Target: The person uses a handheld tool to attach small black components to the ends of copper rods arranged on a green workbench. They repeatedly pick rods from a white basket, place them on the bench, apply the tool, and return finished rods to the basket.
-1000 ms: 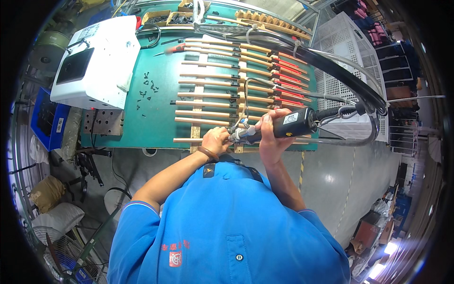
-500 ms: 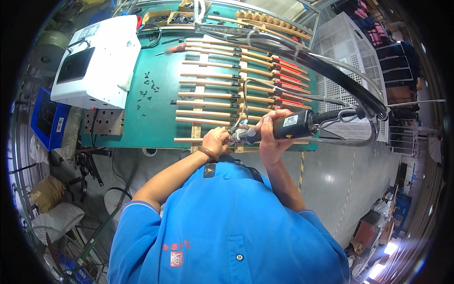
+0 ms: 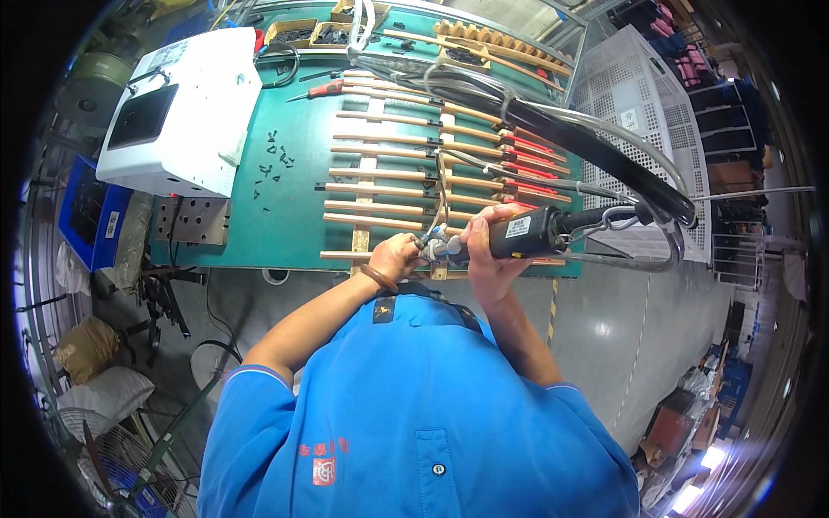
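Observation:
My right hand is wrapped round the black body of a power screwdriver, which lies nearly level with its nose to the left. Hoses and a cable run from it. My left hand is closed beside the metal nose, over the nearest wooden rod; its fingertips are partly hidden, so what they grip is unclear. Beyond both hands, several wooden rods lie side by side across light wooden rails. Black fittings sit along them, and red pieces show toward the right.
A white machine stands at the left of the green table. Small black parts lie loose beside it. A red-handled screwdriver rests behind the rods. Thick black tubing arches over the right side, before a white perforated panel.
The power screwdriver's body has shifted slightly left with my right hand, and the hoses above have swung left. My left hand stays at the nose.

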Demonstrator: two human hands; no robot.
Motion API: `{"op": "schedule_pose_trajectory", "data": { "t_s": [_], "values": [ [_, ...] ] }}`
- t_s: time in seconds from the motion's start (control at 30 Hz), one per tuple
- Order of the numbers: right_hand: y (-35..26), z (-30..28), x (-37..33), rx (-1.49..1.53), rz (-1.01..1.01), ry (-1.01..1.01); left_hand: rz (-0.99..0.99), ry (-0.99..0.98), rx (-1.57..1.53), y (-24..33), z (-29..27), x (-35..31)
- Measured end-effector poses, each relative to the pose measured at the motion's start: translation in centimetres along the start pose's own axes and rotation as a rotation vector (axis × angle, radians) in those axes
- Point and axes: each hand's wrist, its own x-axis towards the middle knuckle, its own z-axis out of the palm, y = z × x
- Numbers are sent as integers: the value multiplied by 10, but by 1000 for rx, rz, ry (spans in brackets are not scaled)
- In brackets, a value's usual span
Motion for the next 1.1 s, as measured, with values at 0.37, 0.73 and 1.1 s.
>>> {"op": "schedule_pose_trajectory", "data": {
  "t_s": [0.37, 0.73, 1.1],
  "values": [
    [4, 4, -2, -58, 14, -18, -48, -74, -38, 2, -7, 3],
    [3, 7, -7, 22, 10, 33, 45, -144, 313, -11, -28, -11],
    [4, 10, -16, -114, -33, -84, 31, -128, 216, -7, -33, -12]
  ]
}}
